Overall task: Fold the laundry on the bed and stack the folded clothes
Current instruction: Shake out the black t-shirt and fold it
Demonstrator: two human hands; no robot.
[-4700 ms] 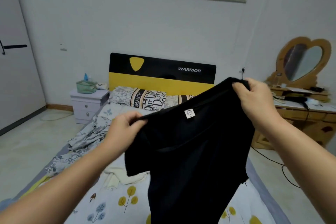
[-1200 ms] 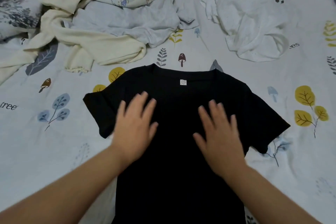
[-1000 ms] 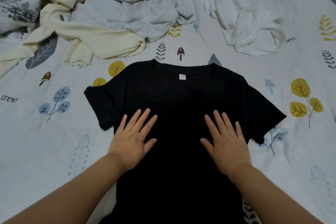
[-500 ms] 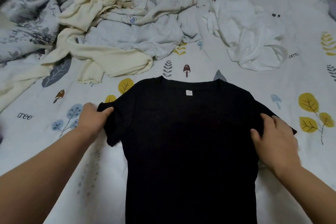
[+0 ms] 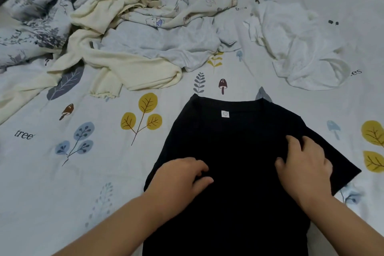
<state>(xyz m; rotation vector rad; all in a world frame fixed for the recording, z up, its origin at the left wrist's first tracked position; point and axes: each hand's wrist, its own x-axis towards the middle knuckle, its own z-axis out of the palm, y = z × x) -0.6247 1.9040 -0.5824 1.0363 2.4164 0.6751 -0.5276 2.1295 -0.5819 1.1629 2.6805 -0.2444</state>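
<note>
1. Your left hand lies on the black T-shirt with its fingers curled down onto the cloth; whether it pinches a fold you cannot tell.
2. Your right hand rests on the shirt's right side, fingers bent and pressing the fabric, thumb spread toward the middle; a firm hold is not clear here either.
3. The shirt lies flat on the bed sheet, collar away from you, its small white label showing. The left sleeve is folded in under your left hand; the right sleeve sticks out.
4. Beyond the collar lie a cream garment, a pale grey one and a crumpled white one.
</note>
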